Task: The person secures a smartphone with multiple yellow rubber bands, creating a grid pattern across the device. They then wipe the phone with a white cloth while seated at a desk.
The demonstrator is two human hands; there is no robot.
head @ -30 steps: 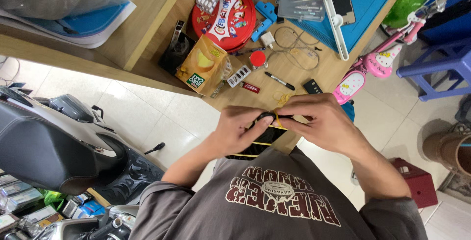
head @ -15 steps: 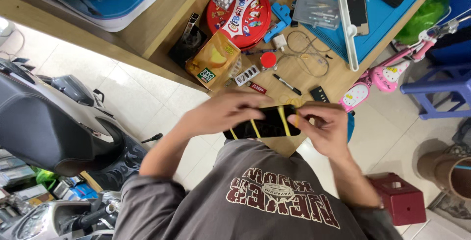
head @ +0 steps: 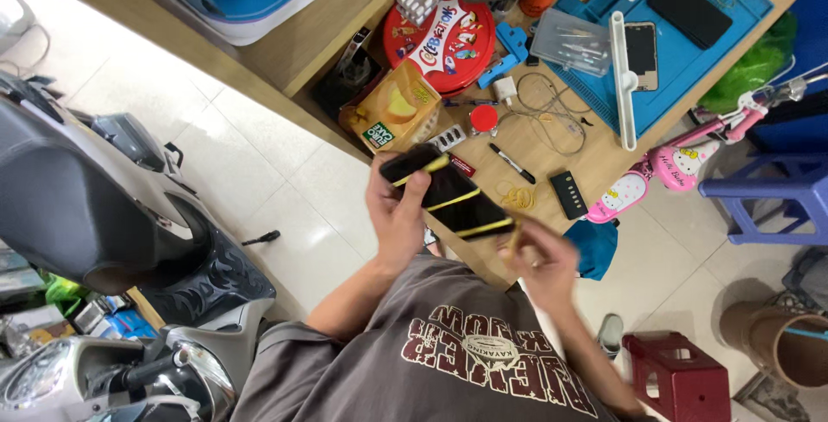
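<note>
Hands hold banded black phone over table edge.

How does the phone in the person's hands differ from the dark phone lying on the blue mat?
The held phone is gripped by the left hand and wrapped in yellow rubber bands; the phone on the mat lies flat, untouched and bare. The held one is tilted above the table edge. Both are dark, slim rectangles.

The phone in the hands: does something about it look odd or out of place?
Yes. The black phone, held in the left hand, has yellow rubber bands wrapped across it, which is unusual. The right hand pulls one band at its lower end. No crack is visible.
</note>
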